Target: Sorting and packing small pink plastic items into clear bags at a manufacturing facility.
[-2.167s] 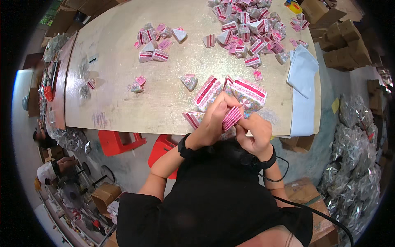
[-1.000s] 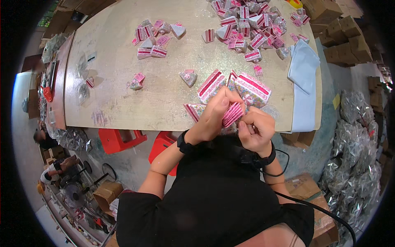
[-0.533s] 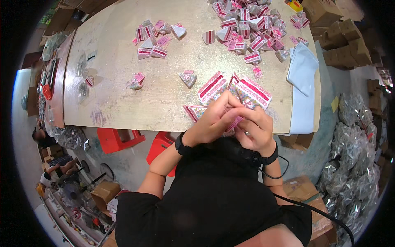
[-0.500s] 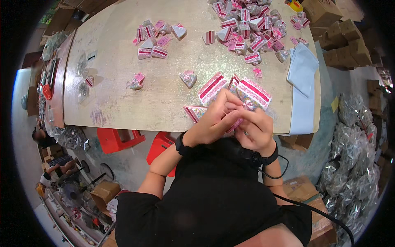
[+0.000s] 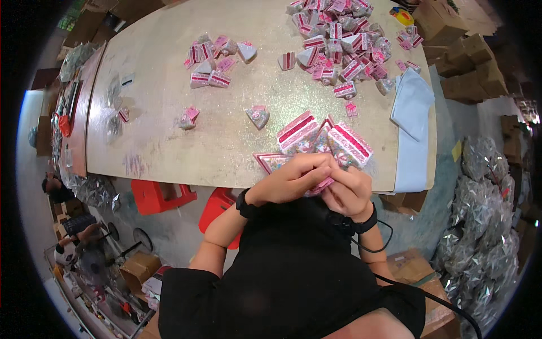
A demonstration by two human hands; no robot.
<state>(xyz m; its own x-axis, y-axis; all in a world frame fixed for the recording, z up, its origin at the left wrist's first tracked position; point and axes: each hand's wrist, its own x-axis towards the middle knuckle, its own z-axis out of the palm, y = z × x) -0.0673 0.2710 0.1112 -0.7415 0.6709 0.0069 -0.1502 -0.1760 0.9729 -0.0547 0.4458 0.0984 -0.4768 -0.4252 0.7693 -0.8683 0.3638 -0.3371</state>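
My left hand [image 5: 293,178] and my right hand [image 5: 351,192] meet at the table's front edge, fingertips pinched together. Between and just below the fingers shows a small pink piece [image 5: 320,187], mostly hidden, so its kind is unclear. Close beyond my hands stand toy cake slices with pink and white glittery layers: one on the left [image 5: 298,133], another on the right [image 5: 351,143], and a narrow one [image 5: 325,138] between them. A further slice [image 5: 269,163] lies beside my left hand, partly covered by it.
A big heap of cake slices [image 5: 339,45] with pink tags covers the far right of the table [image 5: 169,152]. A smaller cluster [image 5: 209,59] sits left of it. Folded pale blue sheets [image 5: 415,107] lie at the right edge. Red stools [image 5: 161,196] stand below the front edge.
My left hand's raised fingers have lowered and flattened toward the right hand, showing more of the slices behind. The fingertips stay together. The whole view has shifted slightly.
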